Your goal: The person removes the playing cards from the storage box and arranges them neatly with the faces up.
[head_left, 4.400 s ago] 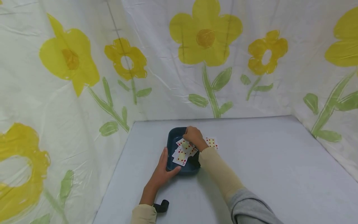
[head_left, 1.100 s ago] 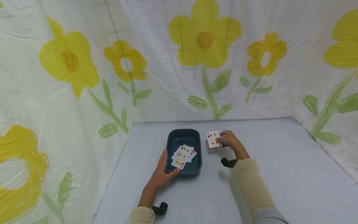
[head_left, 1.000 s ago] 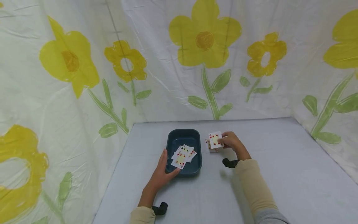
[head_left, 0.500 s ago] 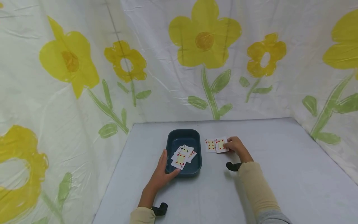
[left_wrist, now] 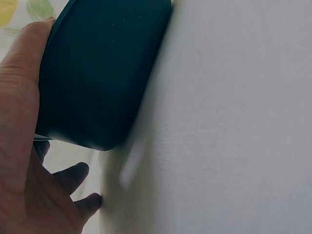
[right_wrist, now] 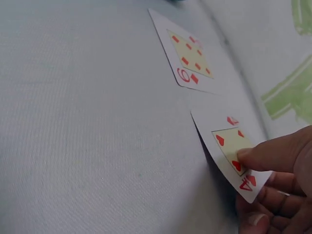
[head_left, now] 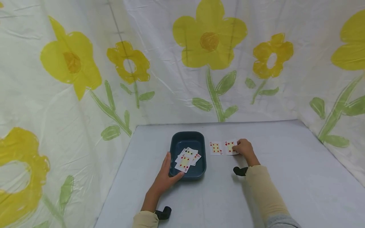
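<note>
My right hand [head_left: 246,148] pinches a four of hearts playing card [head_left: 229,147] by its right side, thumb on the face and fingers beneath. In the right wrist view the near edge of this card stands slightly off the table, with a shadow under it. To its left, a small gap away, a six of diamonds [head_left: 215,148] lies face up. My left hand [head_left: 163,177] rests against the left side and front left corner of a dark blue plastic tray [head_left: 203,148], fingers straight and thumb spread. Inside the tray several playing cards overlap, a four of diamonds [head_left: 183,163] on top.
Everything stands on a table with a pale cloth [head_left: 196,202]. Behind it and on both sides hangs a white curtain [head_left: 168,104] with yellow flowers. Black straps with small camera mounts [head_left: 163,213] sit at the wrists.
My right hand has taken the four of hearts from the tray, moved it right over the six of diamonds and lowered it beside that card. My left hand has stayed at the tray.
</note>
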Action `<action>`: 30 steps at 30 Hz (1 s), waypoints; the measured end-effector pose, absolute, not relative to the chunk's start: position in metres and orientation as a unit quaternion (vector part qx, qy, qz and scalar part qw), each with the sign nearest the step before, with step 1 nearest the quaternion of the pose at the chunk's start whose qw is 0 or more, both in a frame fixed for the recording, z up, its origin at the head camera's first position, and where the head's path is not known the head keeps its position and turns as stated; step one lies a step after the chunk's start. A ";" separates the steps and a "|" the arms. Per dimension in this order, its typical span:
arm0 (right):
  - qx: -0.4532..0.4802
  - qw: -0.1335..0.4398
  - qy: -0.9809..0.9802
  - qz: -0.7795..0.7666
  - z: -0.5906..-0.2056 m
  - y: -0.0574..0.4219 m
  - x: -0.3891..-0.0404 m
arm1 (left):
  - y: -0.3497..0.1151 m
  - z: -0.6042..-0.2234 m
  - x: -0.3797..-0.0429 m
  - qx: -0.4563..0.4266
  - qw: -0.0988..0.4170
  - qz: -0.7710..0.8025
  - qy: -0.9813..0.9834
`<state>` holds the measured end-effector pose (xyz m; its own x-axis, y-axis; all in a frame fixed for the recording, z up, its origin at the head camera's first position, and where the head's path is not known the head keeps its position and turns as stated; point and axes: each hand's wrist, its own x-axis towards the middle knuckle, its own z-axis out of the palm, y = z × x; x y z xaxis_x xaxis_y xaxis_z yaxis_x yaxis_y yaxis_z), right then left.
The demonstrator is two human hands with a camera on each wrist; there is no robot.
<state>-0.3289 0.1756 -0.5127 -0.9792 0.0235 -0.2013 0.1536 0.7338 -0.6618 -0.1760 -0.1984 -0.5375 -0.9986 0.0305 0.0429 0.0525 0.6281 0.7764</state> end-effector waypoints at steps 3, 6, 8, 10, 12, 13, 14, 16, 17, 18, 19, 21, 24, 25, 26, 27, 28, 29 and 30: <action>0.048 0.072 0.935 -0.344 -0.514 0.175 -0.329 | -0.198 -0.537 -0.176 -0.023 0.010 -0.431 -0.902; 0.050 0.058 0.943 -0.325 -0.517 0.175 -0.331 | -0.198 -0.537 -0.176 -0.024 0.009 -0.433 -0.901; 0.054 0.052 0.947 -0.312 -0.518 0.174 -0.331 | -0.198 -0.537 -0.176 -0.025 0.009 -0.434 -0.901; 0.056 0.044 0.952 -0.299 -0.519 0.174 -0.332 | -0.198 -0.537 -0.176 -0.027 0.011 -0.435 -0.900; 0.058 0.042 0.954 -0.292 -0.518 0.173 -0.332 | -0.198 -0.537 -0.176 -0.025 0.012 -0.435 -0.900; 0.058 0.041 0.954 -0.291 -0.518 0.172 -0.332 | -0.198 -0.537 -0.176 -0.025 0.015 -0.435 -0.900; 0.058 0.042 0.954 -0.291 -0.518 0.172 -0.333 | -0.198 -0.538 -0.176 -0.025 0.016 -0.435 -0.900; 0.059 0.046 0.953 -0.295 -0.517 0.172 -0.333 | -0.199 -0.538 -0.176 -0.024 0.018 -0.433 -0.901; 0.060 0.048 0.953 -0.294 -0.517 0.171 -0.333 | -0.199 -0.539 -0.176 -0.023 0.019 -0.433 -0.901; 0.060 0.049 0.953 -0.294 -0.517 0.171 -0.333 | -0.199 -0.539 -0.176 -0.023 0.020 -0.432 -0.902; 0.060 0.050 0.953 -0.293 -0.517 0.171 -0.333 | -0.200 -0.539 -0.176 -0.023 0.020 -0.432 -0.901; 0.059 0.051 0.954 -0.291 -0.517 0.171 -0.332 | -0.200 -0.539 -0.176 -0.023 0.020 -0.432 -0.901; 0.058 0.055 0.954 -0.290 -0.517 0.171 -0.331 | -0.200 -0.539 -0.176 -0.027 0.019 -0.435 -0.900; 0.058 0.057 0.953 -0.292 -0.516 0.171 -0.331 | -0.199 -0.538 -0.176 -0.029 0.019 -0.438 -0.899; 0.059 0.059 0.952 -0.294 -0.516 0.171 -0.330 | -0.199 -0.538 -0.176 -0.030 0.017 -0.439 -0.898; 0.059 0.061 0.951 -0.298 -0.515 0.171 -0.330 | -0.199 -0.538 -0.176 -0.032 0.016 -0.441 -0.897; 0.059 0.064 0.950 -0.300 -0.513 0.171 -0.329 | -0.199 -0.538 -0.176 -0.033 0.016 -0.442 -0.896; 0.059 0.066 0.949 -0.303 -0.512 0.171 -0.329 | -0.199 -0.538 -0.177 -0.034 0.015 -0.443 -0.896; 0.057 0.068 0.948 -0.305 -0.511 0.171 -0.329 | -0.199 -0.537 -0.177 -0.033 0.015 -0.443 -0.896</action>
<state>-0.3292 0.1705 -0.5113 -0.9842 0.0675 -0.1639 0.1504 0.8075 -0.5704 -0.1767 -0.1993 -0.5375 -0.9973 0.0462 0.0573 0.0736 0.6058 0.7922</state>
